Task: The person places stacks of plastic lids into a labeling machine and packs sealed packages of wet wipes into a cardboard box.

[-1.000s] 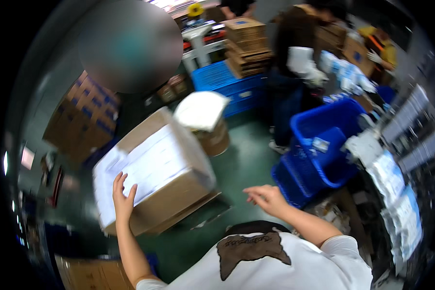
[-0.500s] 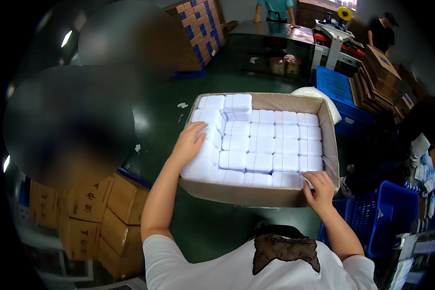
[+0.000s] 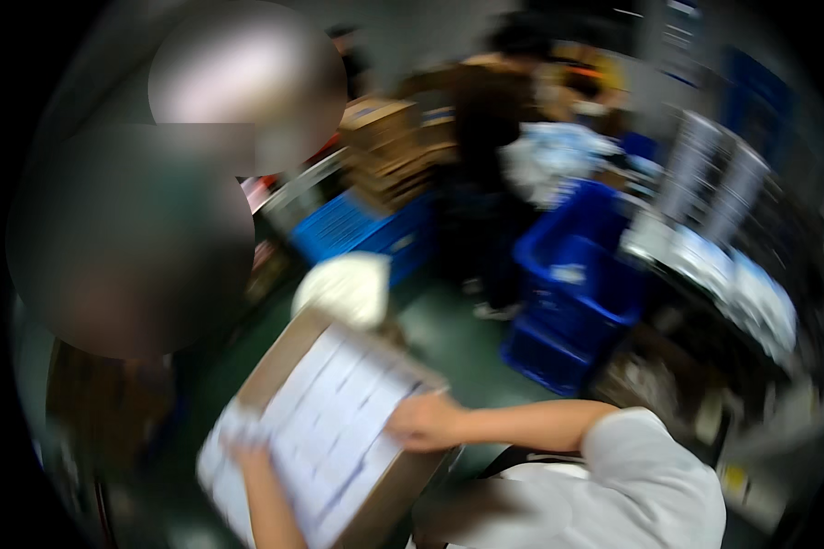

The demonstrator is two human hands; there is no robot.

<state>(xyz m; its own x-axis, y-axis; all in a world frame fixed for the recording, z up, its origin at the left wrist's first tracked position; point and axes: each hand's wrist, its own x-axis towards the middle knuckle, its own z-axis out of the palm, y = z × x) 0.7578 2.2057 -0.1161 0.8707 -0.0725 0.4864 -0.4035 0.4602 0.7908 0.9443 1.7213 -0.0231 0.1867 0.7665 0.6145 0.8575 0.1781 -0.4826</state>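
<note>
Below me stands a cardboard box (image 3: 270, 366) filled with rows of white banded bundles (image 3: 334, 403), all smeared by motion. My left hand (image 3: 247, 439) rests on the white bundles along the box's left side; blur hides its fingers. Reaching over the right wall, my right hand (image 3: 426, 421) lies at the edge of the bundles, its fingers pointing inward. Whether it grips one of them is too blurred to make out.
Beyond the box's far corner sits a round white sack (image 3: 343, 288). Blue crates (image 3: 568, 302) stand to the right, and a blue crate (image 3: 339, 229) with stacked cartons (image 3: 384, 137) is farther off. White packages (image 3: 732, 284) line a bench at right. Co-workers stand behind.
My view has swung to the right, so the box now appears lower left and turned. My right hand has shifted from the near right corner to over the bundles by the right wall.
</note>
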